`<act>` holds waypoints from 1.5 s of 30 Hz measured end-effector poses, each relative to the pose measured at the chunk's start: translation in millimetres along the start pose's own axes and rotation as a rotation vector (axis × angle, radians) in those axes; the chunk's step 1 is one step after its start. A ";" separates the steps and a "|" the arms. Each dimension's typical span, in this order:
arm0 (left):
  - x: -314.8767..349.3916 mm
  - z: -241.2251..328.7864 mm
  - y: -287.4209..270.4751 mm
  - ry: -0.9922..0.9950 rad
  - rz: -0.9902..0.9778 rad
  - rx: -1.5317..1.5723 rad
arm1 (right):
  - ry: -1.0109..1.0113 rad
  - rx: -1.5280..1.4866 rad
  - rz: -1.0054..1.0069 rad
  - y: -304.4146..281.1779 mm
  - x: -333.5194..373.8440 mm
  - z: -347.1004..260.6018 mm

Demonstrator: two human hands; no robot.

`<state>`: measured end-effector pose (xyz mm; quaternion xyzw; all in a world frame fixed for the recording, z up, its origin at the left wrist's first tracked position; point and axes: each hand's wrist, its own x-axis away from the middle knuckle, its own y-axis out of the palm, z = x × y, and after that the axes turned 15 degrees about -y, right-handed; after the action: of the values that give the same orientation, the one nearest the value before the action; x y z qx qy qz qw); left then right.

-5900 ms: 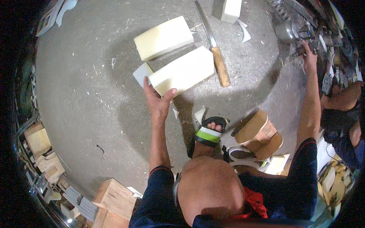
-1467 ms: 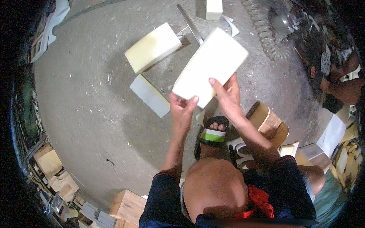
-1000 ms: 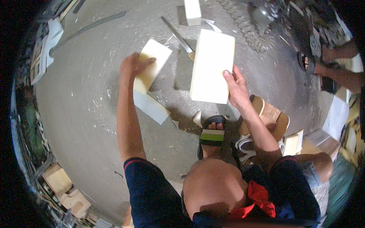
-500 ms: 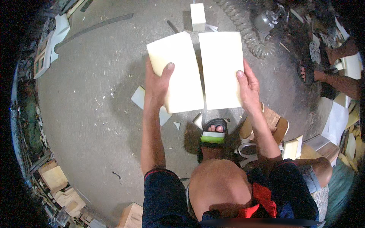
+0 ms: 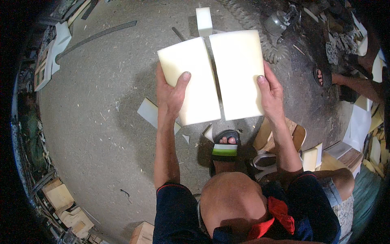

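Observation:
Two pale cream foam slabs are held up side by side above the floor, a narrow gap between them that is tightest at the far end. My left hand grips the left foam slab by its outer edge, thumb on top and fingers underneath. On the other side, my right hand holds the right foam slab by its outer edge in the same way. The left slab tilts a little. Just beyond the slabs a small white foam block stands on the floor.
Foam offcuts lie on the floor below my hands, near my sandalled foot. A wooden piece is by my right forearm. Coiled hose and a metal spray gun cup lie far right, near another person's foot.
Both slabs have shifted slightly nearer to me and to the right, with the gap narrowing at the far end. Both hands keep their grip.

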<state>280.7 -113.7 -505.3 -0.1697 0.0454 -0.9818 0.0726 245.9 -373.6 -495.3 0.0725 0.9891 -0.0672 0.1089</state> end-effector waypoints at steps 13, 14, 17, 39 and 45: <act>4.2 3.2 3.5 0.002 0.005 -0.033 | -0.009 -0.054 -0.032 2.9 -1.1 3.3; 4.5 3.2 3.8 -0.012 0.010 -0.034 | 0.008 -0.052 -0.030 2.6 -1.0 3.2; 4.4 2.5 4.0 0.001 -0.005 -0.032 | 0.016 -0.053 -0.024 2.8 -1.5 2.7; 15.0 -3.9 9.7 -0.052 0.067 -0.003 | 0.006 0.032 -0.014 5.9 -2.5 -4.4; 16.8 -4.1 9.5 -0.093 0.041 0.109 | 0.017 -0.005 0.011 4.0 -1.3 -6.4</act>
<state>264.9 -125.4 -504.7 -0.2097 -0.0080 -0.9722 0.1041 246.4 -368.9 -489.3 0.0783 0.9898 -0.0635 0.1009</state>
